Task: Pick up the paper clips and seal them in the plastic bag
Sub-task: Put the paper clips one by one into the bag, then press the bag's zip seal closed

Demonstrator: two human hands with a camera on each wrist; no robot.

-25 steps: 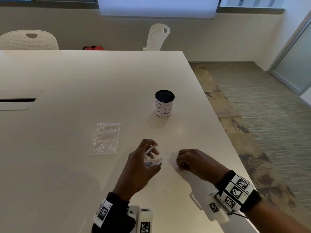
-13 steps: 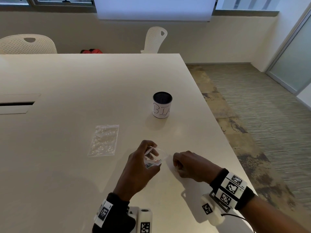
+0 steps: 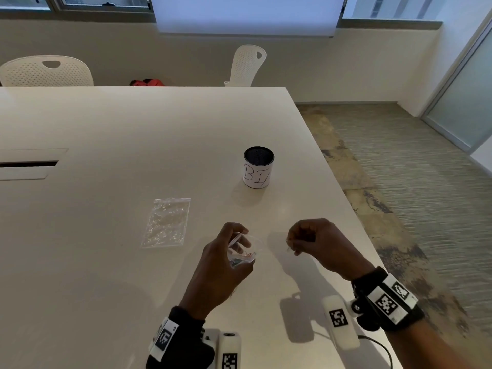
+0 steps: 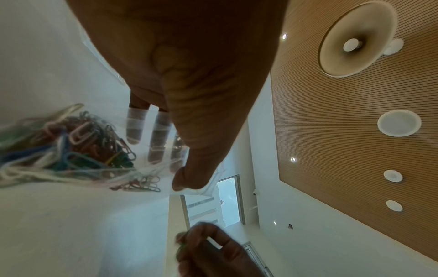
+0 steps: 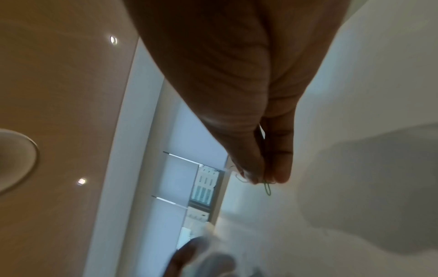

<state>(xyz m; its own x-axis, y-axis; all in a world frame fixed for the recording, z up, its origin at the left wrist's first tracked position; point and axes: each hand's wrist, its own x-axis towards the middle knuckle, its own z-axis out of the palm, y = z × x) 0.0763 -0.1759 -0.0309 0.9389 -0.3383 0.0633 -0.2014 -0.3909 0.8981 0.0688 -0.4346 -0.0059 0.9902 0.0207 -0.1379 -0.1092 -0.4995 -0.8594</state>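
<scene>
My left hand (image 3: 234,251) holds a small clear plastic bag (image 3: 243,249) above the white table (image 3: 106,155), its mouth held open by thumb and fingers. In the left wrist view the bag (image 4: 147,168) holds several coloured paper clips (image 4: 71,146). To its right, my right hand (image 3: 298,242) is raised off the table, with thumb and fingers pinching a green paper clip (image 5: 267,188). The right hand (image 4: 208,249) also shows low in the left wrist view, apart from the bag.
A second clear zip bag (image 3: 166,222) lies flat on the table to the left. A black-and-white cup (image 3: 258,167) marked "BIN" stands behind the hands. The table's right edge (image 3: 354,209) is near my right hand. White chairs (image 3: 247,65) stand at the far side.
My right hand has lifted off the table with the clip pinched in it. The left hand with the bag has stayed about where it was.
</scene>
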